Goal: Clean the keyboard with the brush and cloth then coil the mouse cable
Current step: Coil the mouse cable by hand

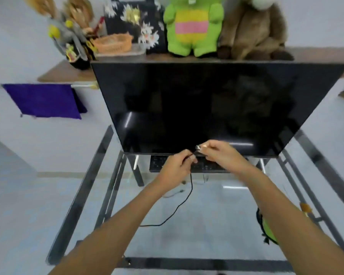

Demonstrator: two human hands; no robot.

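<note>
A black keyboard [207, 166] lies on the glass table under the monitor's lower edge, partly hidden by my hands. My left hand [176, 170] pinches a thin black mouse cable [184, 203], which hangs down and trails left across the glass. My right hand [220, 153] holds the cable's end with its metal plug [198, 147] between the fingertips, just above the keyboard. The two hands are close together. A purple cloth [44, 100] hangs on a rail at the left. I see no mouse and no brush.
A large dark monitor [207, 106] stands at the back of the glass table [216, 225] with its metal frame. Behind it a shelf holds plush toys [193, 26], a basket [113, 43] and a flowered bag. A green object [268, 229] lies by my right forearm.
</note>
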